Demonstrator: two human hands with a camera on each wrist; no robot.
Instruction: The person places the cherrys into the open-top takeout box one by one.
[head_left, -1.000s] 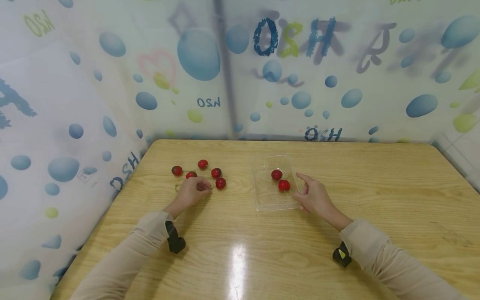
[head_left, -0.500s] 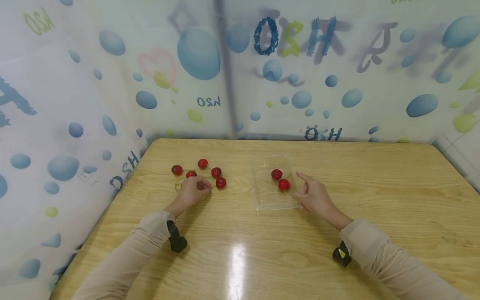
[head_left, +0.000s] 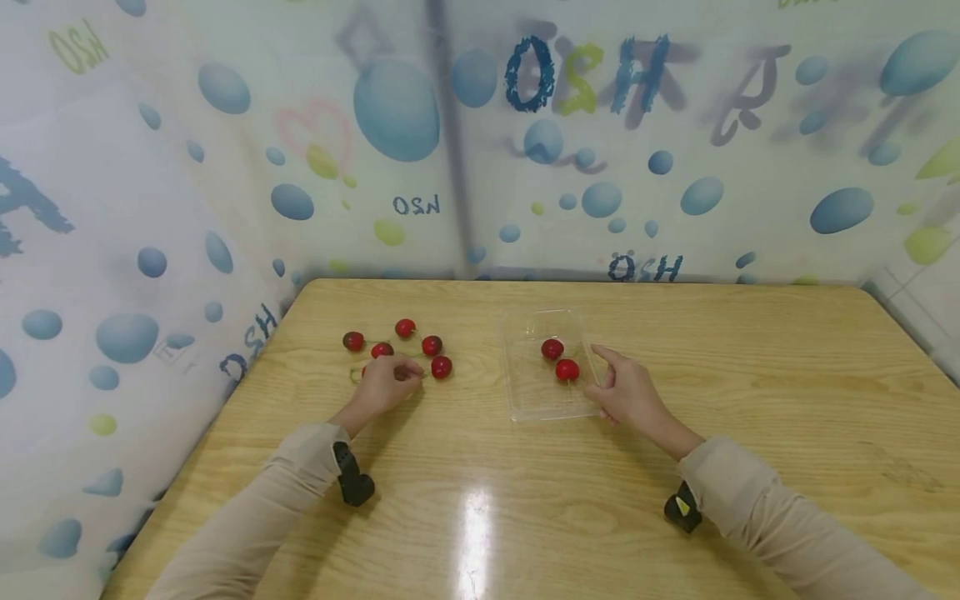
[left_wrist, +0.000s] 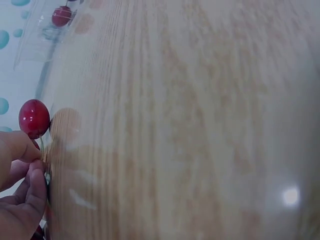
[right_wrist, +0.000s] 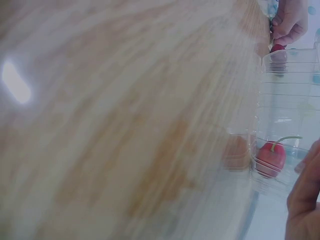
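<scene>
My left hand point(head_left: 387, 383) pinches the thin stem of a red cherry point(head_left: 441, 367) between thumb and fingertips, low over the table. In the left wrist view that cherry point(left_wrist: 34, 119) stands just beyond the fingertips point(left_wrist: 36, 165). Several other cherries point(head_left: 406, 328) with stems lie around this hand, one partly hidden under it. My right hand point(head_left: 632, 392) touches the right side of a clear plastic box point(head_left: 512, 408), index finger extended along it. Two cherries point(head_left: 567, 371) rest inside the box. From the right wrist, one cherry point(right_wrist: 270, 159) shows through its wall, near the fingers point(right_wrist: 304, 190).
The wooden table point(head_left: 480, 467) ends at a patterned wall covering point(head_left: 495, 167) at the back and left. Bare tabletop lies between the cherries and the box, and in front of both hands. Each wrist wears a black camera point(head_left: 354, 477).
Hardly anything differs. The left hand shifts very slightly, and a bit more of the cherry beneath it shows. The right hand, the box and its two cherries stay put.
</scene>
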